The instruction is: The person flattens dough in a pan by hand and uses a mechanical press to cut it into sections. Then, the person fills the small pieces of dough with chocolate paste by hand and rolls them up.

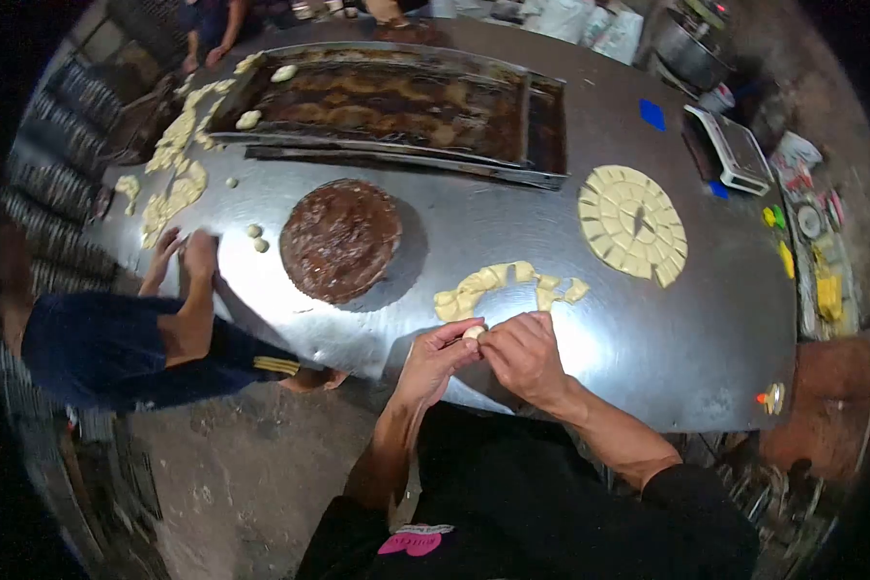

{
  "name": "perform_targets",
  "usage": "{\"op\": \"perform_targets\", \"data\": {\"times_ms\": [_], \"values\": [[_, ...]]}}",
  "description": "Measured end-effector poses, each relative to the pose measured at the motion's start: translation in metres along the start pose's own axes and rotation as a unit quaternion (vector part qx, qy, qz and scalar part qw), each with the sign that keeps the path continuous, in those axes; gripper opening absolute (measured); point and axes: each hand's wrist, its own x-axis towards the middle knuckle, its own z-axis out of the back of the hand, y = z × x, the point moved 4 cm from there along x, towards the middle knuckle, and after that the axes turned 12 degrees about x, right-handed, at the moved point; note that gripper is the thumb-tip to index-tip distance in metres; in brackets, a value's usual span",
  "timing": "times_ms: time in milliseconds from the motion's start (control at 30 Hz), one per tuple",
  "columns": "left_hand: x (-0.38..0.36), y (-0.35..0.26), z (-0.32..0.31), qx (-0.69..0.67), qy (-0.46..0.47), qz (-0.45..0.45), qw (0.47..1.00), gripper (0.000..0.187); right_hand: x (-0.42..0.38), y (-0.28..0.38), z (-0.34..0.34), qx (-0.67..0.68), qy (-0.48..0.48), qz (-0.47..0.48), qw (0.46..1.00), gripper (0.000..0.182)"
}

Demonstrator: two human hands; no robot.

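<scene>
My left hand point(439, 354) is closed on a small piece of dough point(474, 332), held just above the table's near edge. My right hand point(527, 356) meets it there, its bent fingers pressed against the same dough and hiding part of it. Right beyond my hands, a curved strip of dough pieces point(483, 287) lies on the metal table. To the left stands a round mound of dark brown filling point(340, 240). Over on the right is a flat dough disc point(633, 224) cut into many segments, with a small gap near its middle.
Large dark baking trays point(387, 101) lie across the back, two dough lumps on one. A co-worker point(116, 338) stands at the left, hands by dough scraps point(174, 198) and small dough balls point(260, 246). A scale point(728, 150) sits at the right edge; another person's arm point(227, 34) shows behind.
</scene>
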Motion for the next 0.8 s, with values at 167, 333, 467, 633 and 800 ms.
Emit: {"op": "perform_targets", "data": {"times_ms": [167, 333, 467, 633, 800], "values": [[0.027, 0.053, -0.051, 0.034, 0.057, 0.108, 0.992, 0.037, -0.061, -0.018, 0.039, -0.045, -0.052, -0.083, 0.994, 0.014], [0.076, 0.064, -0.092, 0.593, 0.065, -0.043, 0.801, 0.034, -0.170, -0.082, 0.065, -0.184, -0.109, -0.186, 0.959, 0.015], [0.122, 0.078, -0.078, 0.780, 0.022, -0.346, 0.521, 0.026, -0.231, -0.072, 0.067, -0.227, -0.068, -0.203, 0.950, 0.019], [0.142, 0.068, -0.096, 0.802, 0.010, -0.353, 0.481, 0.011, -0.208, -0.085, 0.063, -0.105, -0.085, -0.304, 0.943, 0.012], [0.117, 0.080, -0.094, 0.682, 0.124, -0.272, 0.667, 0.011, -0.244, -0.116, 0.057, -0.070, -0.060, -0.119, 0.989, 0.006]]}}
